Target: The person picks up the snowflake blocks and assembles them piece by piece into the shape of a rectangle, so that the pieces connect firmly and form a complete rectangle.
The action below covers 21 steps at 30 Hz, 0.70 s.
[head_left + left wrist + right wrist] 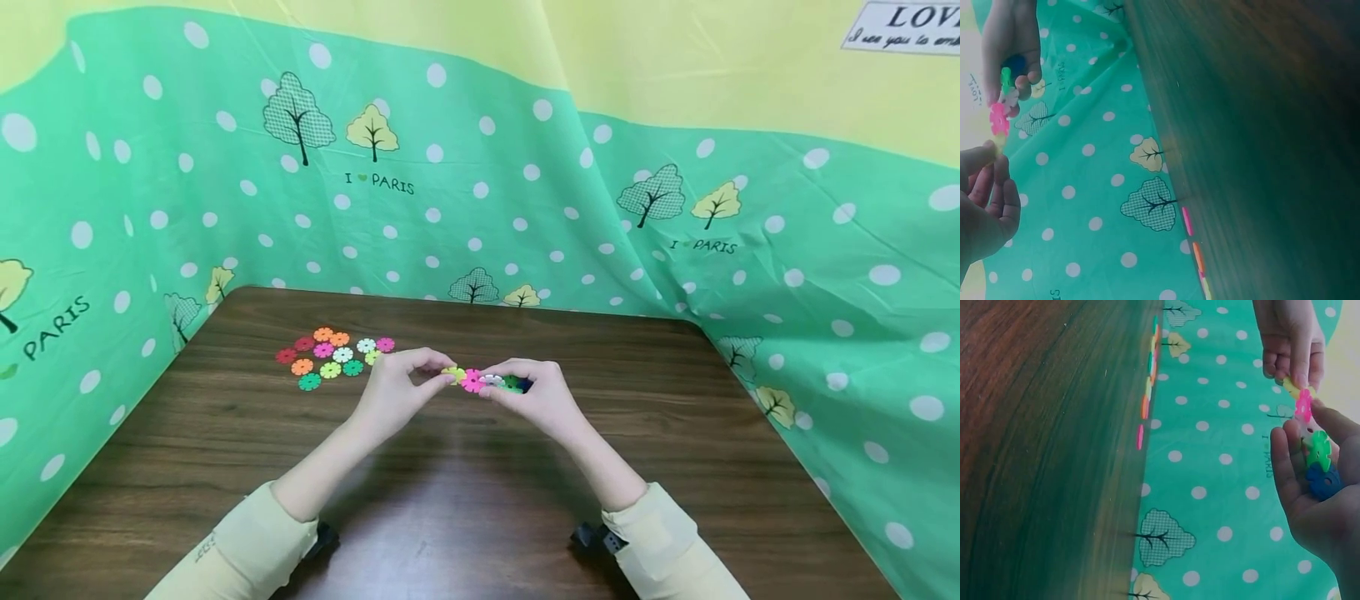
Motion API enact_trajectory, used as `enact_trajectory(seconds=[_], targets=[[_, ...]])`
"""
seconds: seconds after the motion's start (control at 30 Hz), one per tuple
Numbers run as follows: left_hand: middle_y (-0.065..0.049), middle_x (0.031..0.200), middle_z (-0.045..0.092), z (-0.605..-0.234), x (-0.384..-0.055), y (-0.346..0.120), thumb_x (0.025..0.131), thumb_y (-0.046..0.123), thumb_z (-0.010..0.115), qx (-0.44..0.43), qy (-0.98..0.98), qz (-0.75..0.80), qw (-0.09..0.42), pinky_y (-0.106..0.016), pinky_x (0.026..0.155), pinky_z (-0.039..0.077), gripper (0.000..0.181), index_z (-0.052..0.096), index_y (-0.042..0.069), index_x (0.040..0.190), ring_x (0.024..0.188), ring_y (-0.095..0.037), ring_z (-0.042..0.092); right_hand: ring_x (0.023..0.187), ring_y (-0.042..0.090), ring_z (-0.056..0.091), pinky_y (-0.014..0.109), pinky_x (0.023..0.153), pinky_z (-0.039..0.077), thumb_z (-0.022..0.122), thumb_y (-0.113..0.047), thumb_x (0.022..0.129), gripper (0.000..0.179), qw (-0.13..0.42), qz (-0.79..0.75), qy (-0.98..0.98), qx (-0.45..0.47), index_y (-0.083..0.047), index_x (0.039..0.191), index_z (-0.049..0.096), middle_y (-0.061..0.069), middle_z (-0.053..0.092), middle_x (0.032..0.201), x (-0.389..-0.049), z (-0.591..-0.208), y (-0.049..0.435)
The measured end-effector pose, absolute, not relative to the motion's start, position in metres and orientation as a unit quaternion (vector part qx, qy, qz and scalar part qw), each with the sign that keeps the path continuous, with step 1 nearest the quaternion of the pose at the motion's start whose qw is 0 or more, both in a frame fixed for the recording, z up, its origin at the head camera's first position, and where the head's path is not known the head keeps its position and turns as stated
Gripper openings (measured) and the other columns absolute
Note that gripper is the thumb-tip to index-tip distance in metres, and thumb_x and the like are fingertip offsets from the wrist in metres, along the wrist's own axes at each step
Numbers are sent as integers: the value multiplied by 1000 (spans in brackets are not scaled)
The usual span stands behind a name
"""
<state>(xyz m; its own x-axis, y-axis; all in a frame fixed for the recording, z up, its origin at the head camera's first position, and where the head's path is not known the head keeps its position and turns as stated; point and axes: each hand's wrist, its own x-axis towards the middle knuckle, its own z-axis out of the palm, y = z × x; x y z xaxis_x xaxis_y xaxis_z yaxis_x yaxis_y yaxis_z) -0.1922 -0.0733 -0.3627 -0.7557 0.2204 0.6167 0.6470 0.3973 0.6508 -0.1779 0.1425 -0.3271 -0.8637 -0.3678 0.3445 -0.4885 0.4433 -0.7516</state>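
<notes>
Between my two hands runs a row of joined plastic snowflake discs: yellow, pink, white, green and blue. My left hand (393, 390) pinches the yellow disc (453, 375) at the left end between thumb and fingers. The pink disc (472, 382) shows in the gap between the hands. My right hand (542, 396) grips the row around the white disc (492, 381). In the right wrist view, the green disc (1319, 450) and blue disc (1324, 482) lie along the right palm. The row is held up above the table.
Loose discs in several colours lie at the back left of the brown wooden table (637, 433), among them a red disc (286, 356) and a teal disc (310, 382). A green and yellow dotted curtain (480, 167) hangs around the table's back and sides.
</notes>
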Motion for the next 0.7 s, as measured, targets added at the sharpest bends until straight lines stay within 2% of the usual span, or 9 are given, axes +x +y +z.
enact_trajectory(seconds=[0.1, 0.43, 0.7], targets=[[2, 83, 73, -363, -191, -73, 76, 10, 79, -265, -804, -483, 224, -20, 66, 54, 14, 73, 12, 88, 70, -3, 64, 79, 14, 64, 23, 64, 52, 80, -10, 75, 22, 80, 441, -856, 256, -5, 95, 74, 6, 73, 92, -177, -327, 142], [1, 80, 73, -363, -188, -69, 76, 12, 78, -247, -794, -507, 225, -21, 59, 53, 12, 74, 11, 87, 65, -4, 63, 79, 13, 66, 22, 66, 53, 81, -10, 73, 20, 104, 439, -851, 270, -3, 92, 75, 7, 73, 89, -176, -325, 141], [1, 79, 73, -363, -185, -66, 76, 13, 78, -240, -794, -512, 221, -22, 59, 53, 11, 74, 11, 86, 64, -4, 62, 82, 13, 67, 23, 69, 53, 80, -8, 73, 20, 101, 443, -845, 280, -4, 91, 75, 5, 73, 89, -176, -325, 142]])
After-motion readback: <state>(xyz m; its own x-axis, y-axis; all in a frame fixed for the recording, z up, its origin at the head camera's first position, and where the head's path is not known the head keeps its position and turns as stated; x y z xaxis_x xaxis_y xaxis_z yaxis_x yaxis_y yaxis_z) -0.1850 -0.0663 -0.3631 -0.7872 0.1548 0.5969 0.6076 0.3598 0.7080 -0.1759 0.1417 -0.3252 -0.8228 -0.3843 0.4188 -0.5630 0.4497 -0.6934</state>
